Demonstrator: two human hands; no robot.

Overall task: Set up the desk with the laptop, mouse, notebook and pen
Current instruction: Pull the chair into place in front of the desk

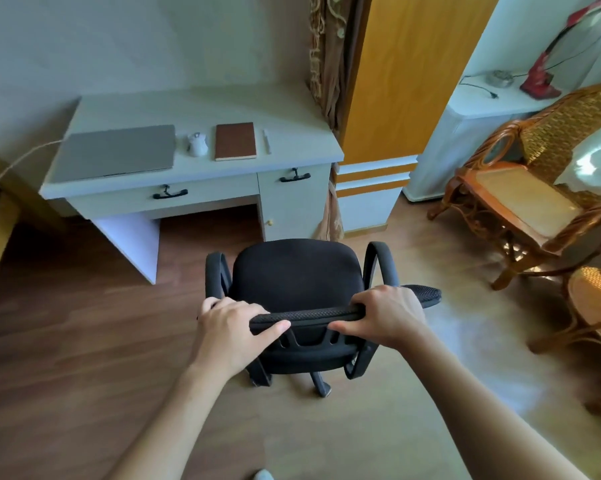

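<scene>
From the head camera, both hands grip the top edge of a black office chair's (294, 289) backrest. The left hand (229, 327) wraps the rail at its left end, thumb stretched along the near side; the right hand (389, 313) clamps it at the right end, thumb tucked under. The chair stands on the wooden floor (67, 341), well apart from the surface (195, 105), which lies at about 11 o'clock from the chair.

On that pale surface four things sit in a row along the front edge. The grey laptop (117, 152) lies closed at the left end, a cable (22, 159) running off at its 9 o'clock side. Just beside it at 3 o'clock is the white mouse (197, 144). At 3 o'clock from the mouse lies the brown notebook (235, 141), closed and flat. The white pen (267, 141) lies just beside the notebook's right edge, parallel to it, not touching.

A wicker armchair (534, 188) stands at 2 o'clock from the office chair, beside an orange wardrobe (406, 77).
</scene>
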